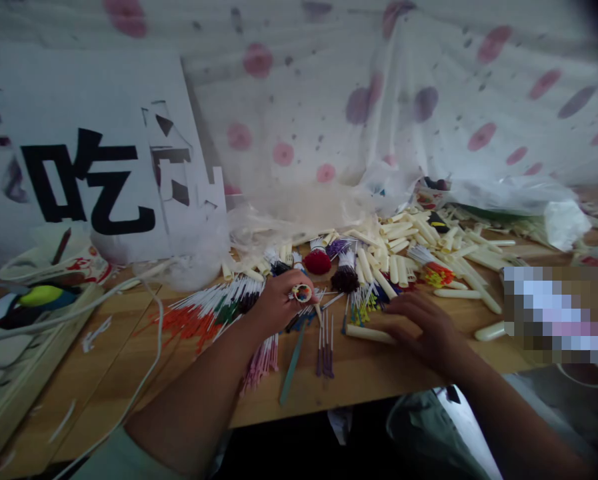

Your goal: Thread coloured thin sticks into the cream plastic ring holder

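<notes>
My left hand [283, 300] is closed around a cream-coloured tube [301, 293], whose open end faces me and shows small multicoloured bits inside. My right hand [429, 327] reaches over the table with fingers apart and slightly bent. Its thumb is by the right end of another cream tube [369, 334]; whether they touch I cannot tell. Between the hands lie a few purple-tipped thin sticks [325, 347] and a flat teal strip [293, 367]. Orange-tipped white sticks [189, 317] fan out to the left, and pink-tipped sticks [263, 363] lie below my left hand.
A heap of cream tubes [403, 233] lies at the back. Near it are bundles with dark red [317, 261], black [345, 277] and orange [436, 273] tips. A white cable [159, 327] crosses the table's left side, beside a tray [39, 373]. Plastic bags [519, 193] lie behind.
</notes>
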Demonstrator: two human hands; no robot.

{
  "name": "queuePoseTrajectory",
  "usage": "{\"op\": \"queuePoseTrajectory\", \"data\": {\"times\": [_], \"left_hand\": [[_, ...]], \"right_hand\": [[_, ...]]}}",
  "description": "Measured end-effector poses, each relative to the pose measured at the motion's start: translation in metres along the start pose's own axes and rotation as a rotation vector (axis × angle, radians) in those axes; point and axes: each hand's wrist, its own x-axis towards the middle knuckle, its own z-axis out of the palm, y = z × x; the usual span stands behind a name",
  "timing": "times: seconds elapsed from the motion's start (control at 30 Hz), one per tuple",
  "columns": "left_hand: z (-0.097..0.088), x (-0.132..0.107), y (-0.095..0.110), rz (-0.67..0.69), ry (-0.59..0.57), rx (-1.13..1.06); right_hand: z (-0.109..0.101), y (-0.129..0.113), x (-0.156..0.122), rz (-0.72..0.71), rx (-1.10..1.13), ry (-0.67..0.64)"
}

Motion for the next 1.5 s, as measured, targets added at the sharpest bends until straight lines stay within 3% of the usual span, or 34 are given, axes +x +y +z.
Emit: {"op": "queuePoseTrajectory", "data": {"times": [0.1,0.3,0.53,0.8,0.9,1.0,1.2,1.33,1.5], "left_hand": [[0.000,-0.001,-0.001,0.018,-0.017,0.000],[0.001,0.000,-0.002,0.019,-0.014,0.003],[0.001,0.000,-0.003,0.002,-0.009,0.034],[0.000,0.002,0.004,-0.014,-0.016,0.041],[0.000,0.003,0.005,-0.019,-0.014,0.037],[0.000,0.003,0.005,-0.025,-0.020,0.046],[0.000,0.003,0.005,-0.022,-0.016,0.055],[-0.001,0.003,0.005,-0.017,-0.018,0.071],[-0.002,0.002,0.002,0.002,-0.023,0.059]], "right_hand": [[0.005,-0.014,-0.008,-0.039,0.061,-0.194],[0.004,-0.002,-0.021,-0.008,0.143,-0.268],[-0.023,0.031,-0.034,0.134,0.100,-0.214],[-0.023,0.052,-0.046,0.183,-0.061,-0.188],[-0.020,0.045,-0.044,0.156,-0.133,-0.117],[-0.010,0.022,-0.033,0.098,-0.133,-0.068],[0.019,-0.024,0.001,0.071,-0.204,-0.223],[0.025,-0.030,0.012,0.075,-0.237,-0.308],[0.025,-0.018,0.007,0.110,-0.192,-0.209]]}}
